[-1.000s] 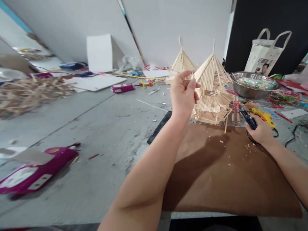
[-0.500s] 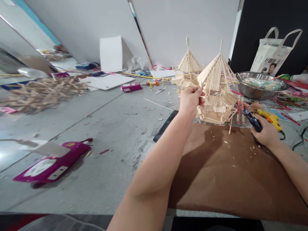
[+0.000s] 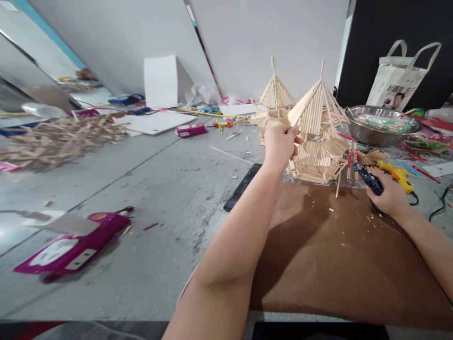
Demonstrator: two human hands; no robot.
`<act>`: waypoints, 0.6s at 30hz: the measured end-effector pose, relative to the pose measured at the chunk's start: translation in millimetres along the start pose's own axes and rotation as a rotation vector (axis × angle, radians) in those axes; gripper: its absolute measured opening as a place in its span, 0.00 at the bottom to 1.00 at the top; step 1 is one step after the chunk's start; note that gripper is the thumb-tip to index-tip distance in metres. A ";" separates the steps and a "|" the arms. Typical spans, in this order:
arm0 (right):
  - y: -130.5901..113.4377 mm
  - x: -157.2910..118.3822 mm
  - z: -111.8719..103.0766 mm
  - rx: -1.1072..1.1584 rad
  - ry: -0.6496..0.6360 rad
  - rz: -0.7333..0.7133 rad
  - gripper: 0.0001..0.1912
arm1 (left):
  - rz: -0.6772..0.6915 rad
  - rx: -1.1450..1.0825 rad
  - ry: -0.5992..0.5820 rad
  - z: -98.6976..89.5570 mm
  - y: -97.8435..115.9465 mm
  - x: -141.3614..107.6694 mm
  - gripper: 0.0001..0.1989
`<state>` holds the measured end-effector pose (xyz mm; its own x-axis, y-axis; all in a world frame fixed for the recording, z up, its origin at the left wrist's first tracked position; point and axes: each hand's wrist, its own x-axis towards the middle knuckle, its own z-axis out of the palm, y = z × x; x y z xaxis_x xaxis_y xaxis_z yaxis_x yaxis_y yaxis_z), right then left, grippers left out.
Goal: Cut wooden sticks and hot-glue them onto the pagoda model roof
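my left hand (image 3: 281, 147) pinches beside the roof of the near stick pavilion (image 3: 315, 153) (on a stick or nothing, i can't tell), which stands at the far edge of the brown sheet (image 3: 329, 264), probably laid to catch scraps (image 3: 331, 209). my right hand (image 3: 389, 192) grips a dark blue tool (image 3: 370, 180), seemingly kept clear of the sticks. since a second ago, my left hand has come lower.

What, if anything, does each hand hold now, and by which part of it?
The right hand grips a dark blue tool by its near end. The left hand is by the front stick tower; whether it holds anything cannot be told.
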<state>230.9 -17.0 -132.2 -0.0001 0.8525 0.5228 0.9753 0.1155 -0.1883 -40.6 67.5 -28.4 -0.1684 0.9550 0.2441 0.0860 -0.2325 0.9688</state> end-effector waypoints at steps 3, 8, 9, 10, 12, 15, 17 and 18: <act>-0.7 -0.2 -0.9 -0.012 -0.003 -0.014 0.17 | -0.019 -0.001 -0.014 1.3 0.0 0.8 0.10; -1.8 -0.3 -1.1 -0.042 -0.050 -0.019 0.18 | -0.043 -0.012 -0.024 2.6 1.2 0.7 0.11; -2.0 -0.4 -0.8 -0.053 -0.063 -0.029 0.18 | -0.051 -0.017 -0.030 2.8 1.5 0.7 0.12; -2.2 -0.5 -0.6 -0.065 -0.075 -0.045 0.19 | -0.060 -0.025 -0.037 3.1 1.8 0.9 0.12; -3.1 -0.7 -0.7 -0.089 -0.099 -0.089 0.19 | -0.082 -0.045 -0.054 3.6 2.2 1.3 0.12; -5.4 -0.9 -2.5 -0.113 -0.155 -0.131 0.18 | -0.110 -0.069 -0.066 3.8 3.3 1.8 0.13; -6.9 -1.0 -4.2 -0.114 -0.197 -0.149 0.17 | -0.117 -0.074 -0.071 3.6 4.2 2.1 0.13; -7.6 -0.9 -4.9 -0.112 -0.212 -0.157 0.17 | -0.118 -0.074 -0.074 3.4 4.7 2.2 0.13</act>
<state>224.6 -21.2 -127.2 -0.1880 0.9173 0.3510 0.9779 0.2080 -0.0198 -37.2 69.1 -23.5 -0.1001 0.9868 0.1274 -0.0033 -0.1284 0.9917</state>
